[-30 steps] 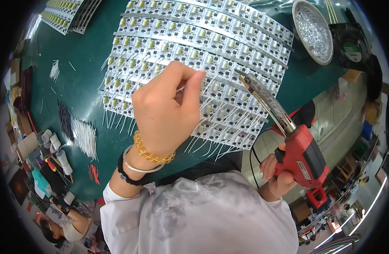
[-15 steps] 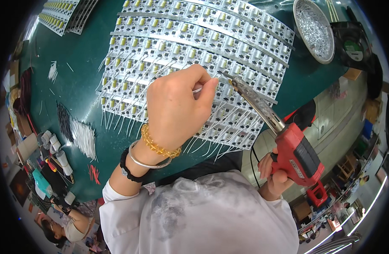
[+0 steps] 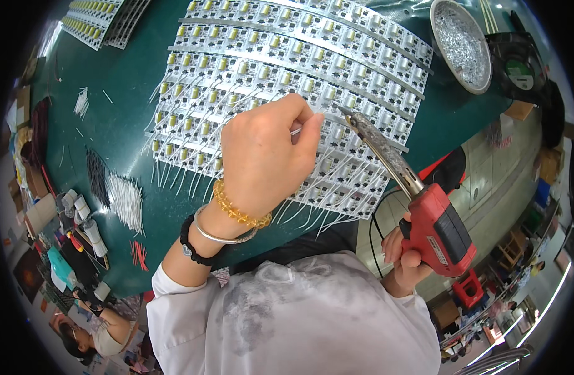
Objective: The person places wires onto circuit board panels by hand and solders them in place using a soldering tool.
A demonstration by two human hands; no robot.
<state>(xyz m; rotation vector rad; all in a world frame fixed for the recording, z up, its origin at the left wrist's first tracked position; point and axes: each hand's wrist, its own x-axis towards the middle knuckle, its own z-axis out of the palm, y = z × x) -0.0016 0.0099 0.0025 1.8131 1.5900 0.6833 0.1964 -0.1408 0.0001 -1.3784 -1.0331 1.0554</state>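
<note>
My left hand [image 3: 268,147] is closed in a pinch on a thin white wire [image 3: 296,131], over a large panel of small circuit boards [image 3: 281,47]. A red soldering gun [image 3: 438,231] with a long metal barrel is gripped in my right hand [image 3: 407,253]. Its tip lies just right of my left fingertips, close above the panel; whether it touches a board I cannot tell. Rows of yellow-and-white components cover the panel. Many white wires [image 3: 324,215] stick out from its nearer rows. My left hand hides part of the middle rows.
On the green table [image 3: 68,140] lie bundles of white wires [image 3: 125,203] and black wires [image 3: 96,178], plus a few red wires [image 3: 139,255]. An oval bowl of silvery scraps [image 3: 459,44] stands far right. More board panels [image 3: 90,22] sit far left. Another person [image 3: 102,331] is at lower left.
The soldering gun's tip has shifted slightly right, away from my left fingertips. My left hand has moved a little to the right, still pinching the wire.
</note>
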